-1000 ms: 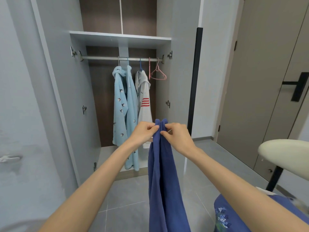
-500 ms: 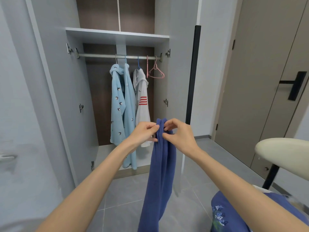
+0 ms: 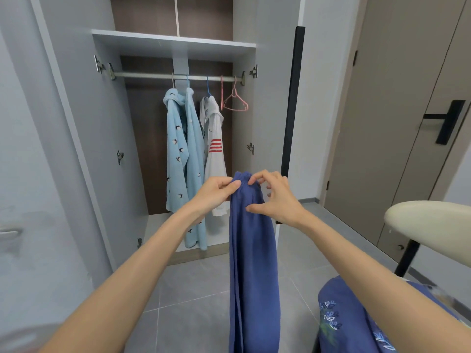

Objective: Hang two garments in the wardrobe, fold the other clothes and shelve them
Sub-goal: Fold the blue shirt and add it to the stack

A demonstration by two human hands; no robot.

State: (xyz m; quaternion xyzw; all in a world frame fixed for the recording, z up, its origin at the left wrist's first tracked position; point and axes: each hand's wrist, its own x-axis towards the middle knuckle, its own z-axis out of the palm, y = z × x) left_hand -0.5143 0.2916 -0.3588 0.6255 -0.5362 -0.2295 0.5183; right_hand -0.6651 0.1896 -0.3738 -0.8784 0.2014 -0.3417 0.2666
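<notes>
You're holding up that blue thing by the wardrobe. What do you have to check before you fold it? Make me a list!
1. Left hand grips the top of the blue garment: ok.
2. Right hand has a firm hold: cannot tell; its forefinger and thumb touch the cloth at separate spots.
3. Cloth spread flat for folding: not ok; it hangs bunched in narrow folds.
4. Two garments hung on the rail: ok; a light blue bird-print robe and a white top with red stripes.
5. Room on the shelf: cannot tell; its upper face is hidden from below.
</notes>
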